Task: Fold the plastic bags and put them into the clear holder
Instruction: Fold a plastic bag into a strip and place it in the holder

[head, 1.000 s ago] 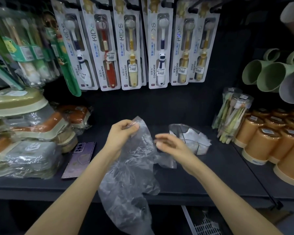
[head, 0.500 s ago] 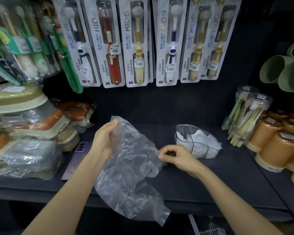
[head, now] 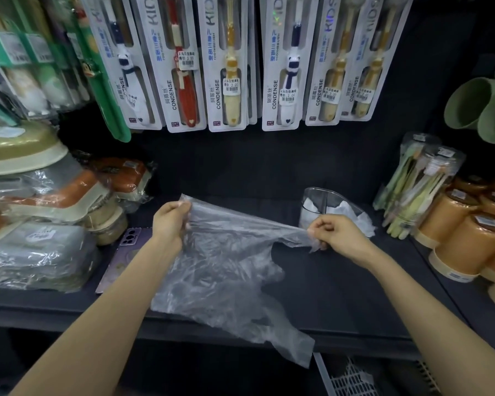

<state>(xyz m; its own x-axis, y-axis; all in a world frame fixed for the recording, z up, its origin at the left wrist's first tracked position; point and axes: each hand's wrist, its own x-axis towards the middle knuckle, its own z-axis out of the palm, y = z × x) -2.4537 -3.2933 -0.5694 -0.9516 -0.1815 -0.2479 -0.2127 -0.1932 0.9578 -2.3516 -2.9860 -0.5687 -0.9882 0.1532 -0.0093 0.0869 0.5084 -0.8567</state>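
The left grip (head: 169, 224) pinches one top end of the plastic bag (head: 226, 270) and the right grip (head: 337, 232) pinches the other, holding its edge taut above the shelf (head: 355, 295). The rest of the bag hangs toward six o'clock. The clear holder (head: 323, 200) stands at twelve o'clock from the right grip, with folded bags (head: 352, 214) inside.

Single head-worn wide-angle view, looking forward-down, close over dark shelf (head: 340, 287).

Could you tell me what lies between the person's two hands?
In the head view, the stretched upper edge of the plastic bag, pinched by the left hand and right hand.
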